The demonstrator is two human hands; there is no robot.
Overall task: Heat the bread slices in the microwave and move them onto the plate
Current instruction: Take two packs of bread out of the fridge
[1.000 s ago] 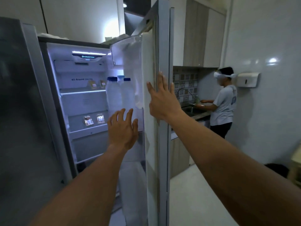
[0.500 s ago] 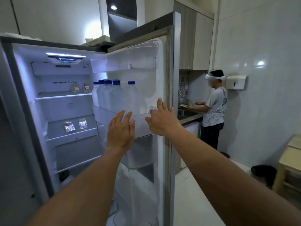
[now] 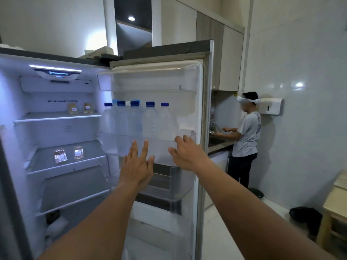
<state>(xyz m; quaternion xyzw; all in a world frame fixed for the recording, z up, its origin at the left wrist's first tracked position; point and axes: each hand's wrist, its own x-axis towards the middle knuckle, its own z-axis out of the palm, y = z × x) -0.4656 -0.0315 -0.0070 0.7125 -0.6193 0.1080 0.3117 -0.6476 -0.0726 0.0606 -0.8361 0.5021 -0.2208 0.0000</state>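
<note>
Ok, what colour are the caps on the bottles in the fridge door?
The caps are mostly dark blue, clearest in the head view.

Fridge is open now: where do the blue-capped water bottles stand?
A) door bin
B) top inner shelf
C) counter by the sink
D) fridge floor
A: the water bottles stand upright in a row inside the door bin, not on the inner shelves.

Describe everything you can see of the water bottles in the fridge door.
The water bottles are clear plastic with dark blue caps, at least five, standing upright, packed side by side in the open door's middle bin. Its translucent front wall hides their bases. Neither the left hand nor the right hand touches them.
</note>
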